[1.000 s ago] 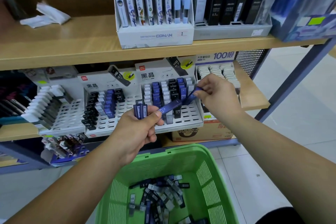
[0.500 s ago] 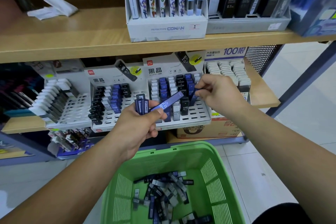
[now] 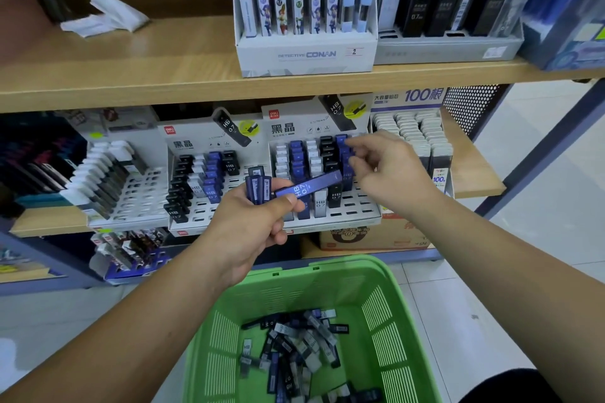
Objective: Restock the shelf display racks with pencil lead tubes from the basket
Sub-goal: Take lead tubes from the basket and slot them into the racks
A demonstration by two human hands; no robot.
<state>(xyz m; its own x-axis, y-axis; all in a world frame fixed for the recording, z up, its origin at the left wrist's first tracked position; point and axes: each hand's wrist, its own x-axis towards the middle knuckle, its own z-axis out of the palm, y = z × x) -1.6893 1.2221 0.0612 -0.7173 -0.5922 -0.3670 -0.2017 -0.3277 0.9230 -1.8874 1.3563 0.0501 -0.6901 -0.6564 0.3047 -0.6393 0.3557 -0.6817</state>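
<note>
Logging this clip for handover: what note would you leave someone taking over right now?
Left grip holds a bunch of blue tubes, one more under the thumb.
Right grip is at the blue column of the right rack; whether it pinches a tube is unclear.
Rack partly filled, front slots empty.
Many tubes lie in the green basket.
To do: slot the held tubes, then the basket's.

Stationery shop, stocked shelves, display racks

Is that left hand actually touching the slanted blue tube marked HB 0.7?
Touching. The head view shows the left hand with its thumb lying over the lower end of the blue tube, no gap visible.
</note>
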